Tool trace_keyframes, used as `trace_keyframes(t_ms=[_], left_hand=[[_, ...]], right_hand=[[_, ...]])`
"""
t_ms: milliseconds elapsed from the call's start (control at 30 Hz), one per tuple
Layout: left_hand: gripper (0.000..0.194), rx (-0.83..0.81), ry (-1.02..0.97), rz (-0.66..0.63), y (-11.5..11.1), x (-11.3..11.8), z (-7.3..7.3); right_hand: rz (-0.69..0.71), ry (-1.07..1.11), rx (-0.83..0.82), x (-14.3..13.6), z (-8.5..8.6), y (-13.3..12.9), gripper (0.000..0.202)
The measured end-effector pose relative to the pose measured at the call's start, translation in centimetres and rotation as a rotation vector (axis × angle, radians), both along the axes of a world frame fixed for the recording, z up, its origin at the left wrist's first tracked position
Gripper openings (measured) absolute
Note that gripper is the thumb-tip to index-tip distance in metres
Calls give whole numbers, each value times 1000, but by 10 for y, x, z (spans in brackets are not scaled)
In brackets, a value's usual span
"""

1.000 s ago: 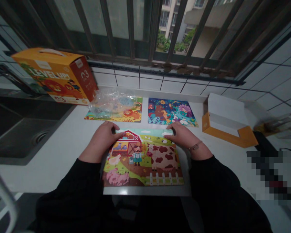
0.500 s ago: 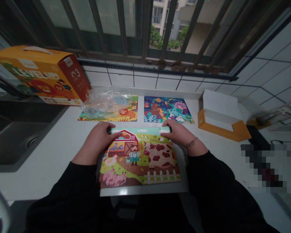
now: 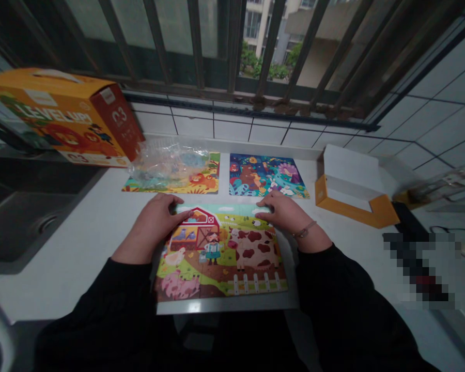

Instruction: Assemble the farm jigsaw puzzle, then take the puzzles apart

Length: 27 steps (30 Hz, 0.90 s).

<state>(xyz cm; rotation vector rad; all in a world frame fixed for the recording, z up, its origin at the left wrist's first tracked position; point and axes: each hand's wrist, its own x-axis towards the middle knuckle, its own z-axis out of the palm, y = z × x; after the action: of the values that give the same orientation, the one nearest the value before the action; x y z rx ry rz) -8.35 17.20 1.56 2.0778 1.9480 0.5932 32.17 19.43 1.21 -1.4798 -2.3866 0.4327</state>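
A farm puzzle (image 3: 220,253) with a red barn, a farmer, a cow and a pig lies near the counter's front edge. My left hand (image 3: 157,225) rests on its top left corner, thumb on the picture and fingers curled at the far edge. At the top right corner, my right hand (image 3: 284,214) grips the same way, thumb over the sheep area. Behind it lie a dark blue animal puzzle (image 3: 265,175) and a lion puzzle (image 3: 207,181), the latter partly under crumpled clear plastic (image 3: 158,163).
An orange carton (image 3: 62,119) stands at the back left beside a sink (image 3: 34,222). An opened orange and white box (image 3: 356,204) sits at the right. Behind the counter (image 3: 85,237) is a barred window.
The view has shifted very slightly. At the top right of the farm puzzle, my right hand's fingers and thumb have moved slightly; both hands stay at the same corners.
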Motion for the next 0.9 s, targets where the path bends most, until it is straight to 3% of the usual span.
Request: trace_keyframes(t_ms=[167, 467, 633, 767, 833, 900], left_hand=[[50, -10, 14, 7, 0, 0, -1], [51, -10, -2, 28, 0, 5, 0], [42, -14, -17, 203, -14, 10, 13], [47, -31, 98, 307, -39, 11, 23], [50, -63, 138, 303, -48, 12, 25], [49, -107, 114, 292, -52, 13, 25]], right_hand=[[3, -91, 16, -3, 2, -1, 26], [-20, -2, -16, 0, -4, 1, 31], [-33, 16, -2, -1, 2, -4, 36], [-271, -29, 32, 2, 12, -23, 27], [-398, -87, 31, 4, 16, -34, 35], [-439, -118, 28, 3, 18, -43, 38]])
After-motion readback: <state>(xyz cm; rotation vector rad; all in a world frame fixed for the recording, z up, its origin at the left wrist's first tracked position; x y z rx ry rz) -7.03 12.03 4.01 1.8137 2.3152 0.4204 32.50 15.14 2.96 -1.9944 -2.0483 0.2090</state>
